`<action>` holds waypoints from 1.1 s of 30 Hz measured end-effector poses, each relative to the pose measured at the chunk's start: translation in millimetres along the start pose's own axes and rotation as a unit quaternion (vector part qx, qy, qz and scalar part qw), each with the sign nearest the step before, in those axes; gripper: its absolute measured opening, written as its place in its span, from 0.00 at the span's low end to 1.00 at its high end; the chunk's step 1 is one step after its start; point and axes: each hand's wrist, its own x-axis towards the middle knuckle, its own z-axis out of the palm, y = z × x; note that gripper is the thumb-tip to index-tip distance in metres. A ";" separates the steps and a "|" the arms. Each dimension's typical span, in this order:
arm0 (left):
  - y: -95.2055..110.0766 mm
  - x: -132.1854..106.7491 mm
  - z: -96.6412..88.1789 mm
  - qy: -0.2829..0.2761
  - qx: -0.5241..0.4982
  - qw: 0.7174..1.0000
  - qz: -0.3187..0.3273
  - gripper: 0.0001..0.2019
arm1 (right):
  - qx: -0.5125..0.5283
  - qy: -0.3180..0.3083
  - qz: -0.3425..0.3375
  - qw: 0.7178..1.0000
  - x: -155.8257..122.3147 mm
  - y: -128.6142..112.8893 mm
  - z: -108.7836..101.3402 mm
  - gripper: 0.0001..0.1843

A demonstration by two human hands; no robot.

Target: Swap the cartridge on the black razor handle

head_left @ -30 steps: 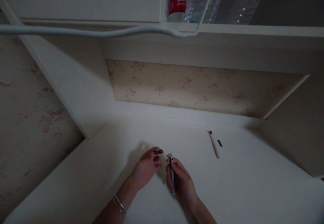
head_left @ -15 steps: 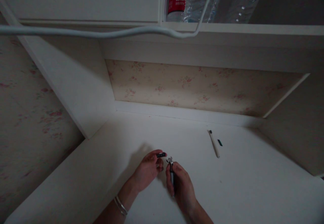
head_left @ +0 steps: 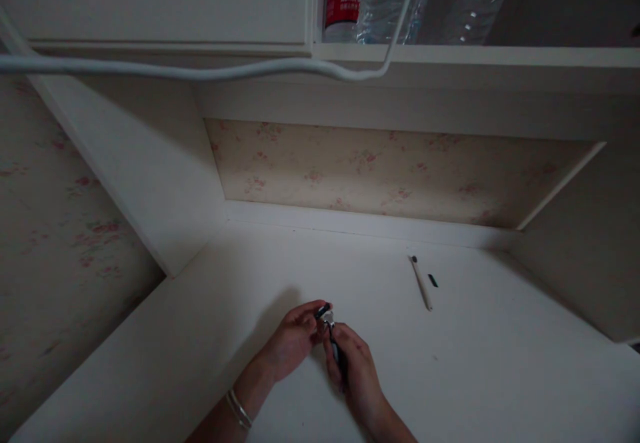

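Over the white desktop, my left hand [head_left: 291, 337], with bracelets at its wrist, pinches a small black bar-shaped piece [head_left: 323, 310] between thumb and fingers. My right hand [head_left: 356, 363] is closed around a small tool with a silver jawed head [head_left: 329, 319] and a dark handle; its exact kind is hard to make out. The silver head is right up against the lower side of the black piece, though whether it grips it cannot be told. Both hands are close together, fingertips nearly meeting.
A pale toothbrush with a dark head [head_left: 421, 284] lies to the right on the desktop [head_left: 480, 363], beside a small dark green strip [head_left: 433, 281]. Overhead, a white cable [head_left: 210, 69] crosses in front of a shelf with plastic bottles [head_left: 385, 3]. Side panels flank the desk.
My right hand has brought the tool's head left to the black piece, closing the gap between them. The black piece is tilted more now. The camera view has shifted slightly.
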 end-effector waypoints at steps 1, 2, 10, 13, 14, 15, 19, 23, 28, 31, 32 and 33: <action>-0.3 0.0 0.1 0.003 0.002 1.000 -0.003 0.17 | 0.000 0.000 0.002 1.000 -0.2 0.0 0.3 0.19; -0.7 0.0 0.1 0.006 0.005 1.000 -0.004 0.18 | 0.000 0.001 0.005 1.000 -0.3 -0.2 0.8 0.19; -2.4 2.0 -2.3 0.006 0.021 1.000 0.000 0.19 | -0.017 0.009 0.013 1.000 0.9 -1.3 1.6 0.20; -1.1 2.6 -3.4 -0.001 0.032 0.999 -0.001 0.19 | -0.028 -0.001 -0.002 1.000 0.4 -0.2 0.1 0.19; -0.4 2.7 -3.9 -0.007 0.039 0.999 0.000 0.19 | -0.031 -0.007 -0.006 0.999 0.2 0.2 -0.5 0.19; 0.5 2.6 -4.5 -0.014 0.047 0.999 0.003 0.18 | -0.033 -0.016 -0.010 0.999 0.1 0.5 -1.2 0.19; 5.9 1.3 -6.2 -0.045 0.086 0.995 0.006 0.14 | -0.020 -0.037 0.001 0.999 0.5 1.8 -3.4 0.18; 10.7 0.1 -6.0 -0.066 0.123 0.990 0.011 0.14 | 0.005 -0.047 0.031 0.998 0.7 1.3 -3.7 0.19; 12.7 -1.2 -6.9 -0.076 0.144 0.986 0.023 0.13 | 0.029 -0.076 0.047 0.996 -1.0 -7.6 -2.6 0.19; 14.9 -2.8 -9.0 -0.094 0.174 0.980 0.019 0.12 | 0.044 -0.097 0.085 0.991 -1.1 -13.9 -4.7 0.19; 15.8 -3.2 -9.8 -0.100 0.185 0.978 0.018 0.12 | 0.046 -0.105 0.098 0.989 -0.8 -15.3 -5.8 0.20; 16.7 -3.5 -10.8 -0.104 0.196 0.975 0.020 0.11 | 0.042 -0.111 0.102 0.988 -0.4 -16.1 -7.0 0.20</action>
